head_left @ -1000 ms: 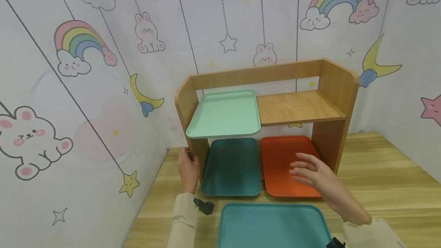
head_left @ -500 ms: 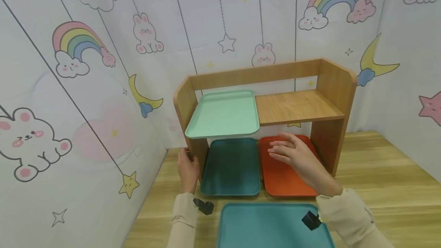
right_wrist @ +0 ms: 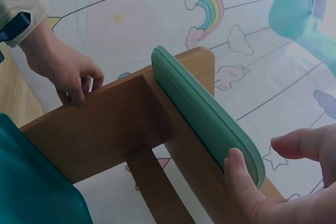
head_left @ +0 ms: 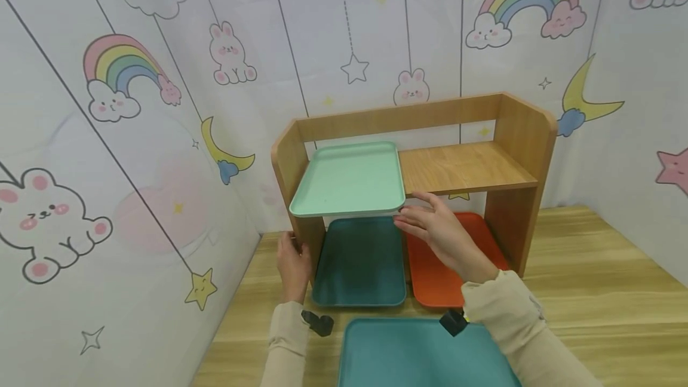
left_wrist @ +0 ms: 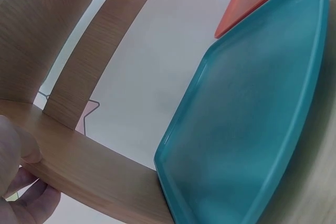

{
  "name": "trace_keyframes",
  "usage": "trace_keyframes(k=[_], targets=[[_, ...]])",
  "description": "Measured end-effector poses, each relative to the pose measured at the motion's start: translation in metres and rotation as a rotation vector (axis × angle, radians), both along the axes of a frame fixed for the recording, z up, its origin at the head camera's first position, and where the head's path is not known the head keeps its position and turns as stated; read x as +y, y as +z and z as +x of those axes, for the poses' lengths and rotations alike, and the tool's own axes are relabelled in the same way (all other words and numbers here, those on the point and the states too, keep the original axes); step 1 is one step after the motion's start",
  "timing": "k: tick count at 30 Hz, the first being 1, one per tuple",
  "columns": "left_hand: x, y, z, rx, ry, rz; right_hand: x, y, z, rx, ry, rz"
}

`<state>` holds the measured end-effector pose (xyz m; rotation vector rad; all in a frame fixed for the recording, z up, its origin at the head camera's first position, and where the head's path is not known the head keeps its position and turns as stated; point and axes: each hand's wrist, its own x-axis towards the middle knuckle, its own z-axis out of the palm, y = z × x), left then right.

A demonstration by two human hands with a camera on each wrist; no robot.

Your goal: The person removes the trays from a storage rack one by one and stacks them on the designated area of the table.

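Observation:
A mint green tray (head_left: 349,178) lies on the left part of the upper board of a small wooden desk shelf (head_left: 462,166), its front overhanging the board. My left hand (head_left: 294,264) grips the shelf's left side panel (left_wrist: 105,177), thumb on one face and fingers on the other. By the mint tray's front right corner is my right hand (head_left: 438,235), its fingers extended and spread. In the right wrist view one fingertip (right_wrist: 236,161) overlaps that corner while another stands apart from it; contact is hard to tell.
Under the upper board a dark teal tray (head_left: 360,261) lies at left and a red tray (head_left: 435,279) at right. A blue tray (head_left: 419,351) lies in front on the wood-grain table (head_left: 607,297). A patterned cloth wall (head_left: 161,196) stands behind and at the sides.
My right hand has moved left and upward, from over the red tray to the mint tray's front right corner. The left hand has stayed on the side panel, and the trays look unmoved.

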<state>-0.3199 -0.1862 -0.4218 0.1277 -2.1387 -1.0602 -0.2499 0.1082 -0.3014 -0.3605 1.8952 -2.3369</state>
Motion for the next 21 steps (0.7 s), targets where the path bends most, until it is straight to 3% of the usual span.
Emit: trace_keyframes(k=[13,21], targets=[[-0.001,0.0,-0.001,0.005,0.005,-0.008,-0.016,0.003,-0.01,-0.045,0.008,-0.097],[-0.001,-0.002,-0.001,0.012,0.003,-0.011,-0.027,0.002,-0.016,-0.048,-0.03,-0.16]])
